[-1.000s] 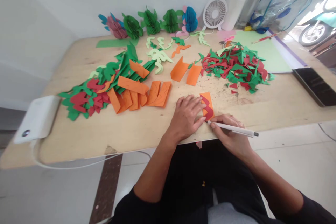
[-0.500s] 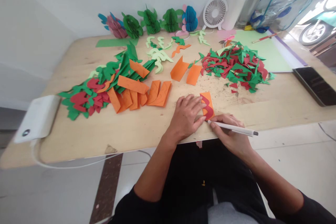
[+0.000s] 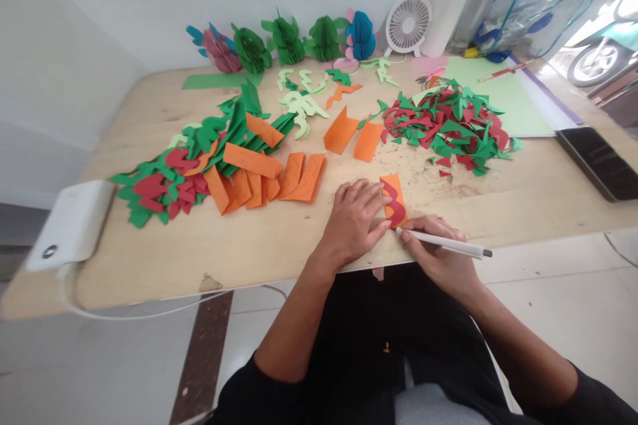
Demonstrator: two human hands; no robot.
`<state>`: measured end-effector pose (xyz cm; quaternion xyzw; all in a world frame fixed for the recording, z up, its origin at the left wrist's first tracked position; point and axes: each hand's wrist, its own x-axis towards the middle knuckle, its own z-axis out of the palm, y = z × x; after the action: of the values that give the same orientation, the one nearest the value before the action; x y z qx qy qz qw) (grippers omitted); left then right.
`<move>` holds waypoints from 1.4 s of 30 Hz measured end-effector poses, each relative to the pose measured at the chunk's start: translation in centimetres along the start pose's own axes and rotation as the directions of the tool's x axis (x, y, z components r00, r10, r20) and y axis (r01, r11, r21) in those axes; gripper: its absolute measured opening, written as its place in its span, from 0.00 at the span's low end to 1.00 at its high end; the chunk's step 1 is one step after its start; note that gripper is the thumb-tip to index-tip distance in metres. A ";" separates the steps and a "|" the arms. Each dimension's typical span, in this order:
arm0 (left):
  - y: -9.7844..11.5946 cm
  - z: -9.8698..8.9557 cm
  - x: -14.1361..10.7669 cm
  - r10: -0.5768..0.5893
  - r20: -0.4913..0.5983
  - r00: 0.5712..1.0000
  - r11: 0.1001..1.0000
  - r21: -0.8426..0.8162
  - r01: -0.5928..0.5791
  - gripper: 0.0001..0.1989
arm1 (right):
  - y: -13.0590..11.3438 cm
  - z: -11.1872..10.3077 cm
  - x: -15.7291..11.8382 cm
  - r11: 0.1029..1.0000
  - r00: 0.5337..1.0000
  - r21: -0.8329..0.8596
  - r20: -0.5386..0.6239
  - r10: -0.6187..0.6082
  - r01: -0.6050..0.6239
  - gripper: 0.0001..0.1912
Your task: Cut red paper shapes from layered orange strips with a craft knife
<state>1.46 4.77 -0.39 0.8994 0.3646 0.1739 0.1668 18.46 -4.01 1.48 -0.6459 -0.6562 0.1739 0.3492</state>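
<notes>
An orange piece of paper lies near the table's front edge with a wavy red paper cutout on top of it. My left hand rests flat with fingers stretched out, its fingertips pressing on the left side of the cutout. In my right hand is a white pen, its tip at the lower edge of the red cutout. Several folded orange papers, some with wavy lines drawn on them, lie left of my hands. Two more orange folded pieces sit just beyond.
Green and red cutouts are heaped at the left, paper scraps at the right. Honeycomb paper figures and a small fan stand along the wall. A phone lies far right; a white power bank with cable sits left.
Hardly anything differs. The pen in my right hand has shifted very slightly to the right; my left hand stays in place on the cutout.
</notes>
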 end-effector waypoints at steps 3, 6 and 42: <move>0.0 0.0 0.0 -0.003 0.000 1.000 1.000 0.003 0.002 0.17 | 0.1 -0.1 0.0 1.000 1.000 0.000 -0.010 0.009 -0.009 0.06; 0.0 0.0 0.0 -0.005 0.005 1.000 1.000 0.003 0.005 0.17 | 0.3 -0.2 0.0 1.000 0.999 0.000 -0.028 0.019 -0.019 0.06; 0.0 0.1 0.0 -0.002 -0.004 1.000 1.000 0.002 0.002 0.17 | 0.6 -0.5 -0.1 0.996 0.995 0.022 -0.061 0.082 -0.081 0.08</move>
<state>1.47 4.81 -0.46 0.8989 0.3659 0.1753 0.1654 19.23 -4.13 1.37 -0.6738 -0.6165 0.1744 0.3683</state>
